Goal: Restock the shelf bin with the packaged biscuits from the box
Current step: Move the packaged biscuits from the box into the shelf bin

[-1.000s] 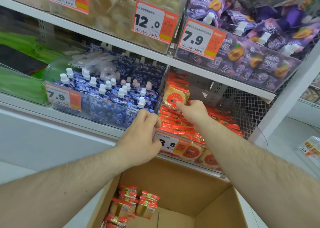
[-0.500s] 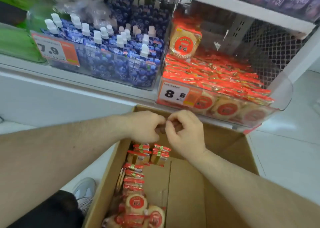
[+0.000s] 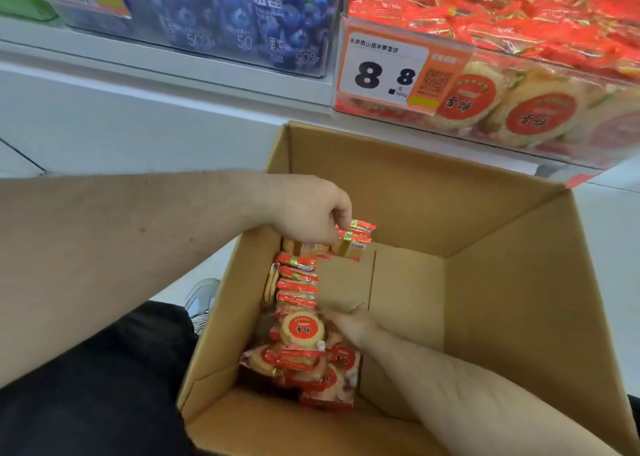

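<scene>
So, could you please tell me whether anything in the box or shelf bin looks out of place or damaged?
Nothing stands out: biscuit packets lie loosely heaped along the box's left side, none visibly torn.

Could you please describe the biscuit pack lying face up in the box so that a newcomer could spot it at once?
Look into the open cardboard box below the shelf bin. Packs line its left wall. The face-up pack lies beside the right hand; unlike the edge-on packs beyond it, it shows its whole round red label.
</scene>
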Action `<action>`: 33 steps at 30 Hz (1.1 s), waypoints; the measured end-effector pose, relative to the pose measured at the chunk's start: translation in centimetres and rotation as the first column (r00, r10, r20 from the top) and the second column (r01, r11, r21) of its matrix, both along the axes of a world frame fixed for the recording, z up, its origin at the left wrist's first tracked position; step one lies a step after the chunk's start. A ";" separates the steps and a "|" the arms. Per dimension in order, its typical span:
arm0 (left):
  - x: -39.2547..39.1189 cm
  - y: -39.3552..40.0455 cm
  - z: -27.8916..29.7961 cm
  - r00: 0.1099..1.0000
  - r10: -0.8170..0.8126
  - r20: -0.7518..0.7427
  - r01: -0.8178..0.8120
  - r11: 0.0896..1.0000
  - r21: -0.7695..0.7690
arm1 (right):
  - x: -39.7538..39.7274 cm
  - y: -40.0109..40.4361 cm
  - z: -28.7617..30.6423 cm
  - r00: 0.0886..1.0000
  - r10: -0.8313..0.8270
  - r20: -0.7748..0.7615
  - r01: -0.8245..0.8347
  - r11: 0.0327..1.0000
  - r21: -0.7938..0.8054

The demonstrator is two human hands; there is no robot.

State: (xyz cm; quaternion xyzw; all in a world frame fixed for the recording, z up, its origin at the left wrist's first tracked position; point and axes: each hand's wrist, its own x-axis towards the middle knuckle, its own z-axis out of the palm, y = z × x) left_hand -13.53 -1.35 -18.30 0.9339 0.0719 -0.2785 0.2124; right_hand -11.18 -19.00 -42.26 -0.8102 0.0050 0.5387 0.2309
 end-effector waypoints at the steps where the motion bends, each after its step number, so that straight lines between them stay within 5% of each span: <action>1: 0.2 0.0 -0.1 1.000 0.022 0.005 -0.022 1.000 0.005 | -0.4 0.5 0.3 0.999 -0.003 -0.053 0.005 1.000 0.023; 5: 0.3 0.0 -0.3 0.999 0.029 0.039 -0.029 1.000 0.005 | -1.5 2.3 1.0 0.976 0.090 -0.198 -0.085 0.996 0.036; 12: 0.1 0.8 0.5 0.999 0.047 0.013 -0.046 0.997 -0.065 | 1.6 0.6 2.5 0.934 -0.080 -0.349 0.129 0.985 0.119; 17: -0.2 1.5 0.3 0.994 0.105 -0.020 -0.104 0.994 0.009 | 4.7 1.4 7.2 0.805 -0.084 -0.587 0.416 0.786 0.457; 21: -0.7 1.8 0.0 0.955 0.284 -0.088 -0.296 0.940 -0.170 | 4.3 4.6 9.8 0.803 0.071 -0.592 0.415 0.646 0.641; 24: -1.0 2.1 0.1 0.944 0.330 -0.019 -0.327 0.921 -0.214 | 4.7 5.5 10.1 0.723 0.094 -0.685 0.517 0.584 0.626; 26: -1.1 2.3 0.1 0.956 0.294 0.023 -0.286 0.944 -0.166 | 5.3 4.6 8.8 0.723 -0.062 -0.688 0.557 0.642 0.527; 28: -1.2 2.4 0.1 0.969 0.247 0.031 -0.242 0.964 -0.106 | 5.1 2.9 6.3 0.881 -0.176 -0.439 0.359 0.853 0.378; 29: -1.1 2.4 0.1 0.975 0.223 0.022 -0.220 0.972 -0.085 | 4.7 1.9 4.9 0.967 -0.102 -0.232 0.162 0.954 0.254; 31: -0.8 2.2 -0.1 0.982 0.188 0.012 -0.186 0.978 -0.089 | 3.8 -0.2 2.1 0.980 0.197 0.017 -0.197 0.980 -0.007; 33: -0.5 2.2 -0.6 0.988 0.153 -0.003 -0.153 0.986 -0.073 | 2.4 -1.7 0.0 0.927 0.374 -0.006 -0.372 0.919 -0.130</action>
